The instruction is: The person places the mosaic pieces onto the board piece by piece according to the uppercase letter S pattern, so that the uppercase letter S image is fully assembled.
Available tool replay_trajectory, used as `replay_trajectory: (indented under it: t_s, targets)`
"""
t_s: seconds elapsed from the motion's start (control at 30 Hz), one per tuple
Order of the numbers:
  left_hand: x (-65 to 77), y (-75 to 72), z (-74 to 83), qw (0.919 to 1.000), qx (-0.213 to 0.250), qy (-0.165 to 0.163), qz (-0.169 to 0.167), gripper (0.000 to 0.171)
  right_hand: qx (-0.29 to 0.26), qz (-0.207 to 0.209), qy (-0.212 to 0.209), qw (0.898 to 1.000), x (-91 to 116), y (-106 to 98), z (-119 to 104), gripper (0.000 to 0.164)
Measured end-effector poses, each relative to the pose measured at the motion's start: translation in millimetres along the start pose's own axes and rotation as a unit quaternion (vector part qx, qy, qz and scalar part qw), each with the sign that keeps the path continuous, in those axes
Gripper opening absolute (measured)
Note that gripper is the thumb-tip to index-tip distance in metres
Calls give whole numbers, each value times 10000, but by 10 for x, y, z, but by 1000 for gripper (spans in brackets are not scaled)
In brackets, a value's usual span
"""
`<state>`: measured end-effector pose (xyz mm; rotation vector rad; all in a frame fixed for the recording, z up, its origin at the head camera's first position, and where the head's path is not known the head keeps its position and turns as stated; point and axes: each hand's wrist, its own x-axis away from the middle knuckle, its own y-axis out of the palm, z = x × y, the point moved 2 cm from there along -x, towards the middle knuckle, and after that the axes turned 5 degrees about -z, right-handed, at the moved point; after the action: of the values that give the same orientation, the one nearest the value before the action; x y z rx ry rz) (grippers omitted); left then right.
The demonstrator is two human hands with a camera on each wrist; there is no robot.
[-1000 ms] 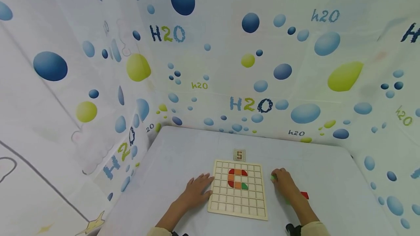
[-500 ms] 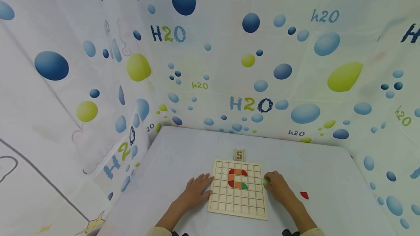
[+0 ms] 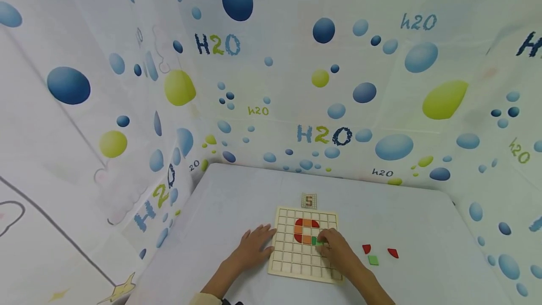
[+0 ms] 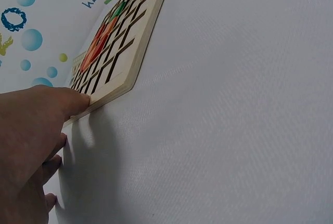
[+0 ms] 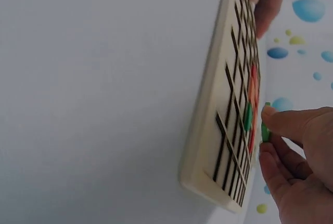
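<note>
A pale wooden grid board [image 3: 296,265] lies on the white table, its grooves dividing it into squares. Red [image 3: 315,223] and orange [image 3: 306,239] pieces form a curved shape on it, with a dark green piece [image 5: 248,117] at one end. Above the board, beside that piece, my right hand [image 3: 338,251] pinches a light green tile [image 5: 266,130] between thumb and fingers. My left hand [image 3: 254,247] rests at the board's left edge with fingers extended, the thumb touching the rim in the left wrist view.
Right of the board lie two red quarter-round pieces [image 3: 366,248] and a light green square tile [image 3: 373,260]. A small card [image 3: 309,200] with an S-shaped pattern sits behind the board. A printed curtain [image 3: 288,84] stands beyond the table.
My right hand has moved left from the table over the board, carrying the light green tile. Loose pieces it had covered now show. My left hand has stayed put.
</note>
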<state>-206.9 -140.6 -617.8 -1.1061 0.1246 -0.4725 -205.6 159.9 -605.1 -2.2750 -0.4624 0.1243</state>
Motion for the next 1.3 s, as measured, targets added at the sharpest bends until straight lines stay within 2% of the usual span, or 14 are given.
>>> replay_trajectory:
  t_s: [0.23,0.6,0.87,1.07,1.3]
  targets:
    - [14,-28,28,10000,34,15,-6,58,333,-3,-614,9976,68,116,-70,14]
    - [12,-10,31,10000,37,27,-9,58,739,82,-538,9958,107,162,-53,7]
    - [6,-29,34,9997,13,196,137,56,1190,485,-1052,9861,137,124,-65,16]
    - [-9,-29,46,9998,-13,133,152,56,1559,777,-1311,9759,156,104,-49,20]
    - [4,-10,35,9999,-33,59,85,57,1534,801,-1214,9774,214,79,-22,15]
